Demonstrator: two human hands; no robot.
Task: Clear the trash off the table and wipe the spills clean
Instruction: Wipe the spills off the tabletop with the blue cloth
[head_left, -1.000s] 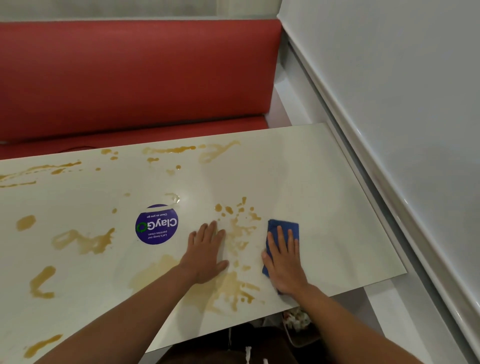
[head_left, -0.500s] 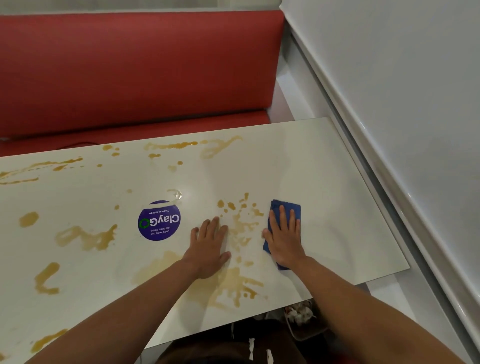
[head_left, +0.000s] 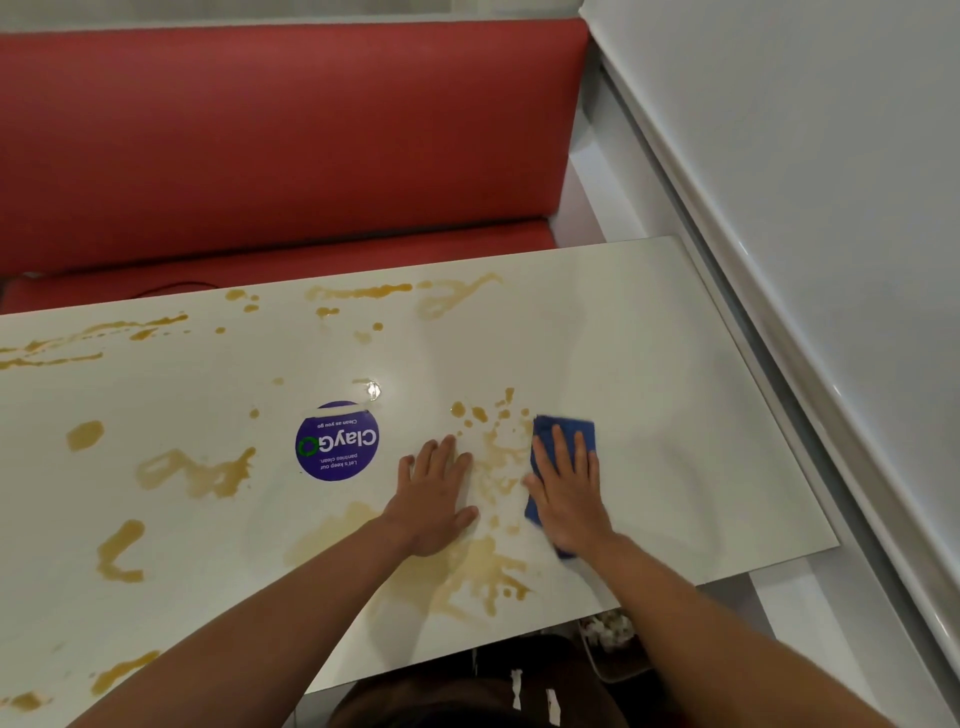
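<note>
A white table (head_left: 649, 364) is streaked with brown spills (head_left: 483, 571) across its near middle, left side and far edge. My right hand (head_left: 569, 493) lies flat with straight fingers on a blue cloth (head_left: 563, 428), pressing it to the tabletop just right of a spatter of brown drops (head_left: 498, 431). My left hand (head_left: 436, 493) rests flat on the table beside it, fingers spread, holding nothing. A round purple sticker (head_left: 336, 441) is on the table left of my left hand.
A red bench seat (head_left: 285, 145) runs along the far side of the table. A white wall with a ledge (head_left: 779, 260) borders the right. Below the near table edge a brown tray with crumpled trash (head_left: 613, 639) shows.
My right hand has slid the blue cloth away from me, from near the table's front edge toward the spatter of drops. My left hand has stayed flat in place.
</note>
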